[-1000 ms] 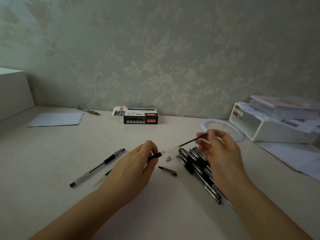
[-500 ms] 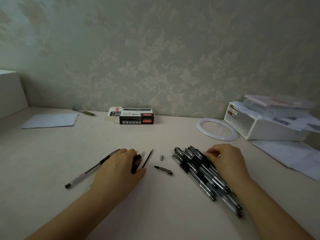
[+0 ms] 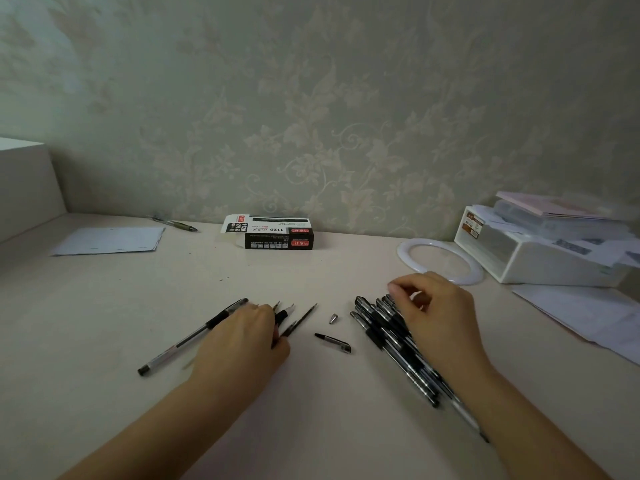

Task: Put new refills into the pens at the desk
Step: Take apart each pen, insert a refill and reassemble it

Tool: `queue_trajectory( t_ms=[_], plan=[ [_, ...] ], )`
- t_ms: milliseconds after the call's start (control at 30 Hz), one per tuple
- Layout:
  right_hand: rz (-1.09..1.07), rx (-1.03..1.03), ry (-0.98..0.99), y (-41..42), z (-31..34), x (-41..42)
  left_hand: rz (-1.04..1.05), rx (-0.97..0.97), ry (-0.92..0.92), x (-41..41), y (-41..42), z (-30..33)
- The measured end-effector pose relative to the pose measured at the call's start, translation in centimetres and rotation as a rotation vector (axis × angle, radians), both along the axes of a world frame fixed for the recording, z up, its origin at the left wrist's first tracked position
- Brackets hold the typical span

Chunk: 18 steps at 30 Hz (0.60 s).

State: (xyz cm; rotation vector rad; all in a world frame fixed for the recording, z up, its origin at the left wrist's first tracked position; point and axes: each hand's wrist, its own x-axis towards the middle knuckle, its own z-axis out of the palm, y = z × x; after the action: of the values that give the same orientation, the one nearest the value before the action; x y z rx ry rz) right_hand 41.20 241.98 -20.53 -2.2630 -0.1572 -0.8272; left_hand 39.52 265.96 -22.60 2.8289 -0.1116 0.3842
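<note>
Left hand (image 3: 242, 341): palm down on desk (image 3: 104, 323), fingers curled over dismantled pen barrel (image 3: 282, 315), black grip and clear end poking out past fingertips; whether gripped or merely covered, cannot tell.
Loose refill (image 3: 300, 319): thin dark rod, just right of left hand, long axis running from near-left to far-right, tip toward wall. Nearer to left hand than right.
Metal tip cone (image 3: 333, 318) and pen cap (image 3: 334, 342): lying between the hands, apart from both.
Right hand (image 3: 436, 317): over far end of pen pile (image 3: 394, 344), fingers bent and pinched close; held object, if any, hidden.
Pile axis: far-left to near-right.
Whole pen (image 3: 192, 336): left of left hand, partly under it.
Refill box (image 3: 273, 233): at wall, well apart.
Judgement: refill to go into barrel, likely by left-hand reach.
</note>
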Motion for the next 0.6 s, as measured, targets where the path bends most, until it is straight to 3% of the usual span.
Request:
queue_trajectory(
  t_ms=[233,467,533,600],
  plan=[
    [0.262,0.243,0.264,4.5,-1.1,-1.8,0.017,0.061,-0.027,-0.1,-0.2,0.3],
    [0.286,0.295,0.297,4.7,-1.0,-1.8,0.052,0.002,-0.116,0.0,-0.3,0.7],
    [0.439,0.185,0.350,4.6,-0.7,-2.2,0.043,-0.055,-0.161,0.0,-0.6,0.9],
    [0.582,-0.113,0.443,4.3,-0.5,-2.6,0.030,-0.090,-0.180,-0.1,-0.7,0.8]
  ],
)
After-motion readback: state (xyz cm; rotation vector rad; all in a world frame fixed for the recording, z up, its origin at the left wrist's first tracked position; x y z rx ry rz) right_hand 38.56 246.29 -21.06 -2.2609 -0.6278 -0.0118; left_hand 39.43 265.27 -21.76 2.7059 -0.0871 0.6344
